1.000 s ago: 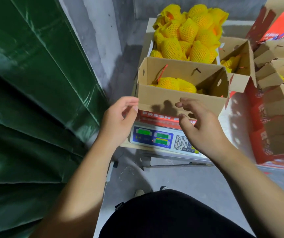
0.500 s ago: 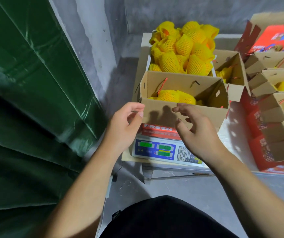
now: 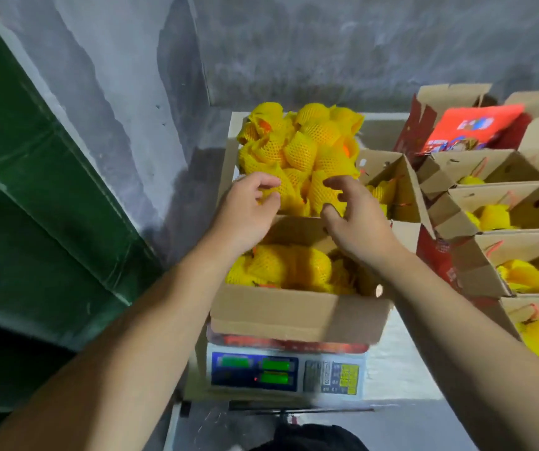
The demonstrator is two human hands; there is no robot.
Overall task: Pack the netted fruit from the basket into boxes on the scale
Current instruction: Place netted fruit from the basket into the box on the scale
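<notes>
Both hands, left hand (image 3: 245,209) and right hand (image 3: 356,219), are reaching with fingers spread and empty toward the netted fruit (image 3: 297,151) piled at twelve o'clock of the box (image 3: 294,310), and should be cupping each piece rather than snagging the net.

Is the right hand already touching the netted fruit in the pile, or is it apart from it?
Cannot tell. In the head view the right hand overlaps the netted fruit with curled fingers, but motion blur hides any contact or gap.

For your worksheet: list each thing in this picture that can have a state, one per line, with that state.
Box on the scale: open, partly filled.
Scale: switched on, displays lit.
Fruit pile: heaped, netted.
Left hand: fingers curled at the pile.
Right hand: fingers curled at the pile.
Side boxes: open, holding fruit.
</notes>
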